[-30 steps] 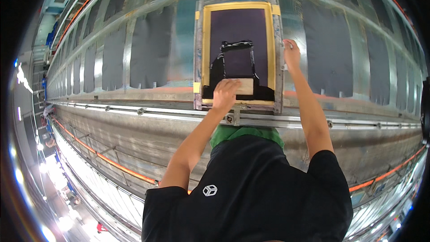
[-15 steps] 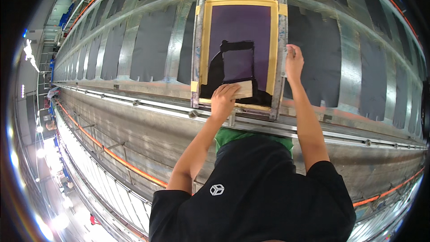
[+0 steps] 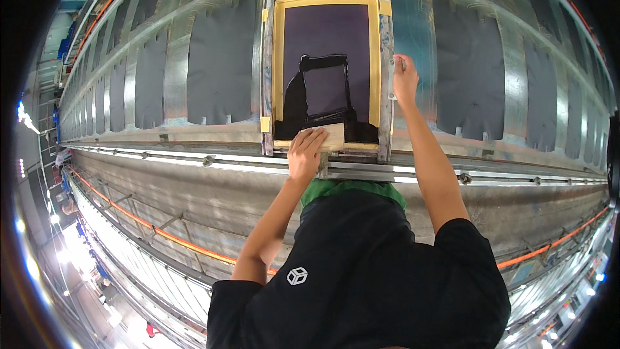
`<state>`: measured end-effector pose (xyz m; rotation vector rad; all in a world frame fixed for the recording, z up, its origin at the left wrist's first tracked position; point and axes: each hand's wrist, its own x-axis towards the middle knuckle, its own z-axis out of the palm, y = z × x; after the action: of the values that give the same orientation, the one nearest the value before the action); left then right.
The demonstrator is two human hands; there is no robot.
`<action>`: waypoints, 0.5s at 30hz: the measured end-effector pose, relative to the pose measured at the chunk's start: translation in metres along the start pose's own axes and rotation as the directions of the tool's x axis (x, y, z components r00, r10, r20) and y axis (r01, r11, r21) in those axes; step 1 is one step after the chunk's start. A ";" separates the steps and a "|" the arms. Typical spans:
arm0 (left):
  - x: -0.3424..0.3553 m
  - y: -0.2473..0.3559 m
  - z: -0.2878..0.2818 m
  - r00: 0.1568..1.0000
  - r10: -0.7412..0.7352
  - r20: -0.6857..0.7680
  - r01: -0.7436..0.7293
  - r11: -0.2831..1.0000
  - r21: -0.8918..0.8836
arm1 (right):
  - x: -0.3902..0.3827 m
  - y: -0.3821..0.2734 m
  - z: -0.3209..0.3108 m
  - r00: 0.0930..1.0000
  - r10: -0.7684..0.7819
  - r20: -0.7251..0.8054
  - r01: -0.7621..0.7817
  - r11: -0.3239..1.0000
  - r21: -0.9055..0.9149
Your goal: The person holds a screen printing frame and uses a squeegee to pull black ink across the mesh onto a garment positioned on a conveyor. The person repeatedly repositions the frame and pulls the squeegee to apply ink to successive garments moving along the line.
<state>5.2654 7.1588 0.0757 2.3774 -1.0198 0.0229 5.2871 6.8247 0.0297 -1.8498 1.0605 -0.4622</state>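
Observation:
A screen-printing frame (image 3: 267, 71) with yellow tape round its inner border lies on the long table. Glossy black ink (image 3: 296, 102) pools on its dark purple mesh (image 3: 326, 29), around a rectangular patch. My left hand (image 3: 305, 152) is closed on the pale wooden handle of a squeegee (image 3: 333, 136) at the near end of the frame; its blade is hidden. Against the frame's right rail, my right hand (image 3: 405, 83) is closed beside a small metal fitting, its fingertips on the rail.
Dark grey flat pieces (image 3: 223, 64) lie in rows along the table, with shiny strips between them. A metal rail (image 3: 245, 161) with bolt-like stops runs along the near edge. Beyond my left arm stretches an orange pipe (image 3: 161, 232).
The frame sits differently over the grey pieces; a blue-green strip of table now shows at its right. The squeegee is nearer the frame's near end. My right hand now touches the rail.

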 end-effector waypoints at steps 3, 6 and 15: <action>0.003 -0.005 0.003 0.998 0.067 0.016 -0.067 0.997 0.030 | 0.001 0.004 0.003 1.000 0.016 -0.002 -0.016 0.999 -0.043; 0.039 -0.018 0.012 0.995 0.103 -0.018 -0.102 0.993 0.056 | 0.004 0.007 0.003 0.999 0.027 0.033 -0.024 0.996 -0.090; 0.171 -0.052 0.017 0.998 0.062 -0.005 -0.062 0.997 -0.043 | 0.003 0.007 0.001 0.995 0.081 0.049 -0.080 0.996 -0.037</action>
<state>5.4189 7.0658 0.0749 2.3052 -1.0817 0.0272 5.2861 6.8218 0.0232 -1.8327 1.1109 -0.3496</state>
